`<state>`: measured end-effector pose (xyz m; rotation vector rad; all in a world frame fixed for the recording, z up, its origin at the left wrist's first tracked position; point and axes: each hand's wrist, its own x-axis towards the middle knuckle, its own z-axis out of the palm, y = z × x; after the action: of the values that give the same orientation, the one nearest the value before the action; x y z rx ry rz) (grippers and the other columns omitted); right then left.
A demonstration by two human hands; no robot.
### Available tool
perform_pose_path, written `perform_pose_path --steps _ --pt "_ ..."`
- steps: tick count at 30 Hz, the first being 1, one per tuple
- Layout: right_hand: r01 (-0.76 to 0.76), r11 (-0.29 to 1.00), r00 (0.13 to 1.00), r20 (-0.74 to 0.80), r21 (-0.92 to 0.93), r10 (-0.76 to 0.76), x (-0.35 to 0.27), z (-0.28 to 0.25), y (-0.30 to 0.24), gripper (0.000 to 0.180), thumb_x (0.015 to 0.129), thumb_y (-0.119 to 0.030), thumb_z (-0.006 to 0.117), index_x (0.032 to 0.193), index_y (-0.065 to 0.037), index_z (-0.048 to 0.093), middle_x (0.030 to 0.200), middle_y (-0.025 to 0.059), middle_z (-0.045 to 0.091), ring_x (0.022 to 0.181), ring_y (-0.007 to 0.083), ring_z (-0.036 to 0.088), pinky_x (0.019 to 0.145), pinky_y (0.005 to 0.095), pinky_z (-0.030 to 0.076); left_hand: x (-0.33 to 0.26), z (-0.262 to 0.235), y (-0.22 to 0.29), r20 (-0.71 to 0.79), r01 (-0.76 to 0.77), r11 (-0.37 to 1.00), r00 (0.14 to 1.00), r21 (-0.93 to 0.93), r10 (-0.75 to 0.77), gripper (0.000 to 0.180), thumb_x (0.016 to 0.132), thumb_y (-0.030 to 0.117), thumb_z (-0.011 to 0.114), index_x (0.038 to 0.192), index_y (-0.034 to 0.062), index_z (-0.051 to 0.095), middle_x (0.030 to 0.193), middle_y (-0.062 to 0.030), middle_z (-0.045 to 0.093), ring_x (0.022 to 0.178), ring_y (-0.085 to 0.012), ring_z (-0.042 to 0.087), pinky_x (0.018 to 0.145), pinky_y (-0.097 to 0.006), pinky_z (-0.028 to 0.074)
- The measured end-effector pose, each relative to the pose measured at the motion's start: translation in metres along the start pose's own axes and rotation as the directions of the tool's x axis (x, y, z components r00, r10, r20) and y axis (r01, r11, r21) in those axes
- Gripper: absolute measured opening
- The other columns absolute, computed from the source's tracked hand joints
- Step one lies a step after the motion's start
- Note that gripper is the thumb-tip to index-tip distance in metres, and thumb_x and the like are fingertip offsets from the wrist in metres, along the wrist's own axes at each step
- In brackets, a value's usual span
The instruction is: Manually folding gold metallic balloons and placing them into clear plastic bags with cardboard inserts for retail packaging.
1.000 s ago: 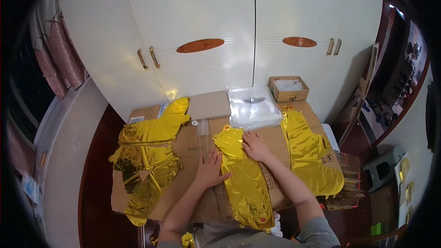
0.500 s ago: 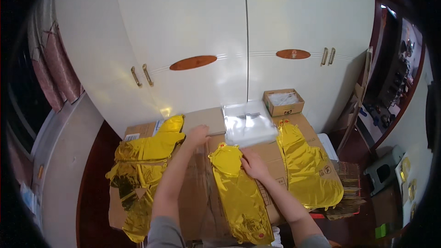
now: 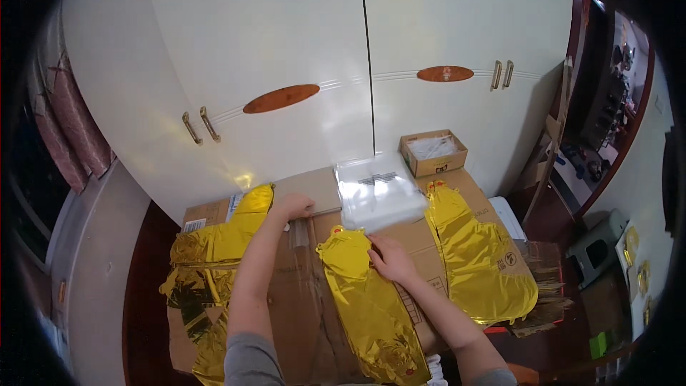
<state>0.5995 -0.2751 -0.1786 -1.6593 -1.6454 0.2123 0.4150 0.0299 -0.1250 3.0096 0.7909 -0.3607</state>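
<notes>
In the head view, the left hand is bent over the near edge of a flat grey-brown board, its fingertips turned out of sight; whether it grips the board or only rests there, I cannot tell. The right hand, fingers loosely curved and close together, lies at the right edge of a long, flat, shiny gold foil piece; whether it pinches the foil is hidden too. That piece lies at the middle of a brown cardboard-covered surface, running toward its near edge, where the foil's lower end meets the picture's rim. The left forearm and grey sleeve stand in front of part of the crinkled gold foil pieces along the surface's left edge, and their lowest part is cut off.

Toward the far edge, right of the board, lies a stack of glossy clear plastic bags, glare blurring its print. An open brown cardboard box with whitish contents, hard to make out, sits near the far right corner. Another gold foil piece lies along the right edge, and a white cupboard closes off the far side
</notes>
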Motion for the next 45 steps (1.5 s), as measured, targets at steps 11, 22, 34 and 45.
perform_pose_path --steps 11,22,34,45 --pt "0.004 0.999 1.000 0.007 -0.037 -0.004 0.001 0.003 0.002 0.044 0.093 -0.029 0.056 0.128 -0.002 0.055 0.127 0.0180 0.059 0.119 0.0355 0.054 0.105 0.0445 0.040 -0.016 0.021 0.002 -0.418 0.101 0.992 0.906 0.077 -0.059 0.017 0.083 0.018 0.055 0.082 0.0075 0.068 0.082 -0.0162 0.070 0.075 -0.0357 0.068 0.066 -0.048 0.054" --pt "-0.027 0.999 0.999 0.043 -0.030 0.028 -0.001 -0.004 0.000 0.046 0.092 -0.032 0.057 0.127 -0.002 0.055 0.127 0.0179 0.059 0.120 0.0352 0.053 0.105 0.0447 0.038 -0.027 0.021 0.016 -0.625 0.039 0.999 0.780 0.002 -0.029 0.018 0.087 0.030 0.063 0.081 0.0132 0.066 0.071 -0.0104 0.067 0.066 -0.0324 0.067 0.059 -0.045 0.053" --pt "0.004 0.971 0.974 -0.221 0.238 0.050 -0.002 -0.002 0.019 0.037 0.093 -0.027 0.058 0.121 -0.003 0.060 0.112 0.0170 0.064 0.104 0.0336 0.059 0.092 0.0416 0.045 -0.109 -0.074 0.108 -0.943 0.035 0.996 0.325 0.086 0.070 0.005 0.084 0.015 0.066 0.081 0.0114 0.063 0.083 -0.0043 0.066 0.072 -0.0216 0.066 0.058 -0.035 0.053" --pt "-0.470 0.270 0.868 0.384 0.840 0.316 -0.033 -0.069 -0.025 0.057 0.088 -0.001 0.066 0.138 -0.007 0.039 0.092 0.0049 0.063 0.085 0.0125 0.061 0.075 0.0268 0.051 -0.193 0.004 0.254 -0.675 -0.306 0.941 0.666 0.140 0.318 0.018 0.080 0.021 0.067 0.095 0.0137 0.062 0.106 -0.0044 0.061 0.100 -0.0238 0.060 0.078 -0.035 0.050"
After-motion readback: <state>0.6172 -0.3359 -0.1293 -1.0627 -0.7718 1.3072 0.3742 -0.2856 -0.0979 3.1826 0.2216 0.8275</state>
